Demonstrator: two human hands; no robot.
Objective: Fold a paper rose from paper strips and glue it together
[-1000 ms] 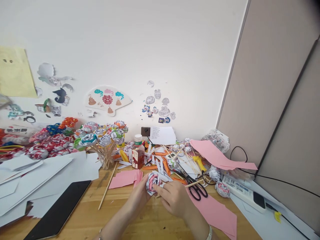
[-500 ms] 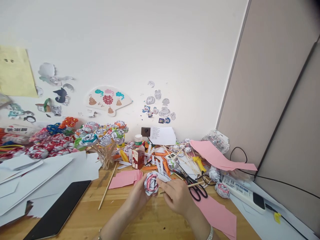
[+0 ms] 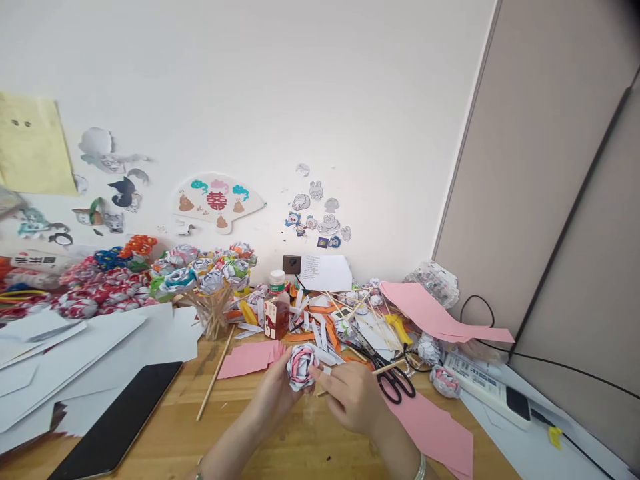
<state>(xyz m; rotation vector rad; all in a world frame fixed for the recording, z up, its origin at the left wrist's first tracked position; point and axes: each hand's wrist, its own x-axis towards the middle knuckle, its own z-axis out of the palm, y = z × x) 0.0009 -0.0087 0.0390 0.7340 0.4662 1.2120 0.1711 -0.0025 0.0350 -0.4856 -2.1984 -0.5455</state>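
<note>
A paper rose (image 3: 301, 366), white with pink and dark print, is held just above the wooden desk (image 3: 180, 427) at the lower middle. My left hand (image 3: 274, 393) cups it from the left and below, fingers closed round its base. From the right, my right hand (image 3: 353, 395) pinches an outer petal between thumb and fingertips. A thin wooden stick (image 3: 323, 392) pokes out between the two hands under the rose.
Black scissors (image 3: 391, 381), pink paper sheets (image 3: 434, 427) and loose skewers lie to the right. A small bottle (image 3: 276, 313) and a bunch of paper roses on sticks (image 3: 210, 275) stand behind. White sheets (image 3: 80, 353) and a black tablet (image 3: 120, 417) cover the left side.
The rose has been turned slightly and shifted a little left between my hands. My right fingers have moved around its edge. The rest of the desk looks the same.
</note>
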